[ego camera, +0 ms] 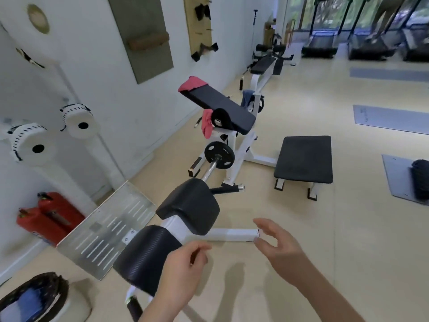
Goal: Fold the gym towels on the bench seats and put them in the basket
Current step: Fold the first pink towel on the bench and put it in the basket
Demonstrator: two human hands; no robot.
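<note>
A pink towel (pixel 191 83) lies crumpled on the far end of the black bench pad (pixel 220 105) in the middle of the view. A second pink towel (pixel 206 124) hangs off that bench's near left side. A blue towel (pixel 247 97) sits behind it on the white frame. The dark basket (pixel 55 284) stands at the bottom left with blue cloth (pixel 29 300) inside. My left hand (pixel 183 263) hovers with loosely curled fingers, holding nothing. My right hand (pixel 276 242) is spread open above the floor, also holding nothing.
A black padded machine (pixel 188 205) with a white frame stands right in front of me. A low black bench (pixel 304 159) is to the right. A weight plate (pixel 219 155), metal footplate (pixel 109 231) and red fire extinguishers (pixel 51 217) lie left. Grey mats (pixel 390 119) cover the floor right.
</note>
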